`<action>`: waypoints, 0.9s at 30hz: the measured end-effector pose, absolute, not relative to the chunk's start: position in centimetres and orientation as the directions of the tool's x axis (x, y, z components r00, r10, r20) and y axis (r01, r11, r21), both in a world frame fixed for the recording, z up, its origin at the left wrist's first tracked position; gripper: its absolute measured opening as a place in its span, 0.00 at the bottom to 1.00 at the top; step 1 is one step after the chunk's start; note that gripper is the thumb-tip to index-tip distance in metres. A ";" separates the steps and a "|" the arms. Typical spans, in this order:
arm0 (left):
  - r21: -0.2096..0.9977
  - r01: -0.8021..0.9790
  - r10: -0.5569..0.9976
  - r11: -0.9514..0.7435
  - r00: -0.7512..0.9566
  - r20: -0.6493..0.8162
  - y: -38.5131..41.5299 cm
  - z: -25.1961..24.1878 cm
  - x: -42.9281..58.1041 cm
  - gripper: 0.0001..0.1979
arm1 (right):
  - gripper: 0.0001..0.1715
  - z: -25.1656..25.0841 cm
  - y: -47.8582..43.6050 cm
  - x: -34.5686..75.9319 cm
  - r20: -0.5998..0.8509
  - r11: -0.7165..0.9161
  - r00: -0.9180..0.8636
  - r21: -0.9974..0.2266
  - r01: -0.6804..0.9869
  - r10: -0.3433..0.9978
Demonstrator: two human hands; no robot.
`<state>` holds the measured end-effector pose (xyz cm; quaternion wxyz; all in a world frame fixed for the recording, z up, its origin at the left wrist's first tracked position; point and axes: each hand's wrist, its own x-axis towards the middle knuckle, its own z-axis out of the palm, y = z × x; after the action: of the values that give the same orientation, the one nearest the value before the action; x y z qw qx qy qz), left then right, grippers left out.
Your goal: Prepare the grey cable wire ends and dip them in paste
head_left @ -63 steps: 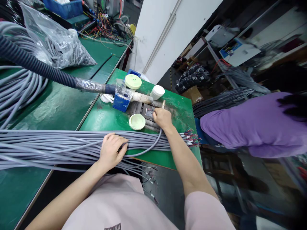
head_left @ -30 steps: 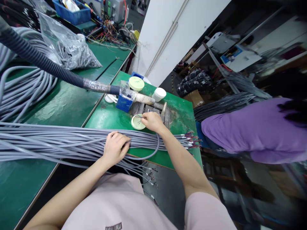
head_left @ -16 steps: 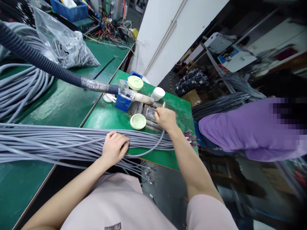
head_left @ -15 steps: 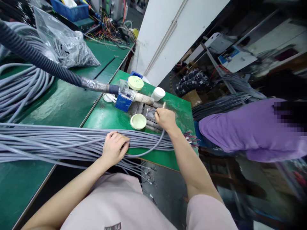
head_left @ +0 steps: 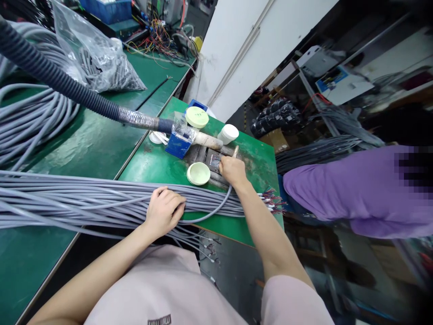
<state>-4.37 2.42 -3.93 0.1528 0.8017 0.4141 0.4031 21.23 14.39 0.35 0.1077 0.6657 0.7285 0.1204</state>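
Note:
A thick bundle of grey cables (head_left: 77, 203) lies across the green bench. My left hand (head_left: 164, 212) rests on top of the bundle, fingers curled over the strands. My right hand (head_left: 232, 170) pinches the end of one grey cable (head_left: 216, 208) that loops out of the bundle, and holds its stripped wire tips over a small dark metal pot (head_left: 212, 160) set in the bench. A pale green round dish (head_left: 198, 173) sits just left of that hand. Coloured wire ends (head_left: 270, 201) stick out at the bundle's right end.
A dark corrugated hose (head_left: 64, 85) ends at a nozzle above the pot, propped on a blue block (head_left: 177, 144). A green lid (head_left: 196, 117), a white jar (head_left: 228, 133) and a bag of cable pieces (head_left: 98, 63) stand behind. A person in purple (head_left: 352, 189) is at the right.
One second ago my right hand held the wire tips over the green dish; it has since moved right to the metal pot. My left hand stayed on the bundle.

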 end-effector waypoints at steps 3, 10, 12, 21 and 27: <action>0.580 0.542 0.789 -0.608 0.334 0.515 2.4 -4.0 -4.4 0.05 | 0.16 0.1 14.6 21.1 -0.003 0.088 -0.091 0.316 0.945 0.996; 0.577 0.545 0.789 -0.608 0.333 0.517 2.5 -3.9 -4.4 0.05 | 0.15 2.2 13.8 21.9 0.141 -0.026 0.016 0.068 0.997 0.990; 0.575 0.546 0.787 -0.610 0.329 0.523 2.5 -3.9 -4.4 0.05 | 0.15 3.1 13.0 22.6 0.197 -0.025 0.059 -0.170 0.985 0.979; 0.558 0.558 0.783 -0.614 0.340 0.521 2.4 -3.8 -4.3 0.05 | 0.13 3.5 10.6 23.3 0.118 -0.030 0.188 -0.769 0.638 0.975; 0.535 0.574 0.775 -0.620 0.343 0.530 2.4 -3.7 -4.2 0.04 | 0.12 3.6 10.1 23.1 0.063 -0.049 0.208 -0.870 0.491 0.976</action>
<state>-4.20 2.38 -3.70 0.1280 0.8093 0.4168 0.3935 23.13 10.06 3.61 -0.4091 0.6609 0.5550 -0.2963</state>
